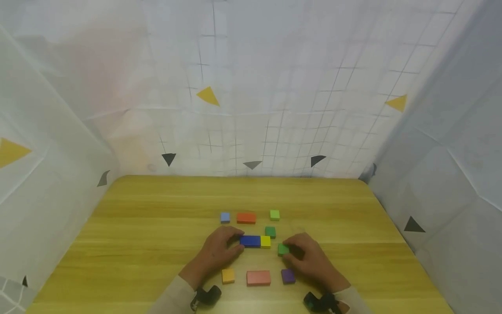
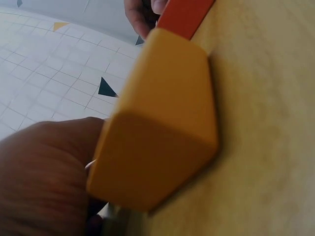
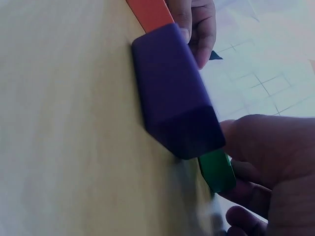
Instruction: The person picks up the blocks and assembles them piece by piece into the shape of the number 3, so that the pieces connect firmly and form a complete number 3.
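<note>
On the wood-grain surface: two-handed handling of small blocks

Left grip: finger and thumb pinch the left end of the dark blue rectangular block. The yellow square block abuts its right end. Right grip: finger and thumb are clamped on the mid-green square block, to the right of the yellow one and apart from it.

To handle well:
1. Brace the blue block lightly; excess force would probably skew the row.
2. Hold the mid-green block by opposite sides, base level, adjoining face clear of fingertips.
3. Allow clearance for the dark green square block, just behind the yellow one; whether the two touch cannot be told.
4. Keep both wrists clear of the amber square block and the purple square block on the near side; a low forearm could nudge either.

Materials: block faces appear smooth and evenly coloured; the wrist views show softly rounded edges on the amber and purple pieces. Core material cannot be determined. Flat bases should slide readily on the pale, streaked grain. The pink rectangular block lies between the amber and purple pieces, and the red-orange rectangular block lies behind the blue one
</note>
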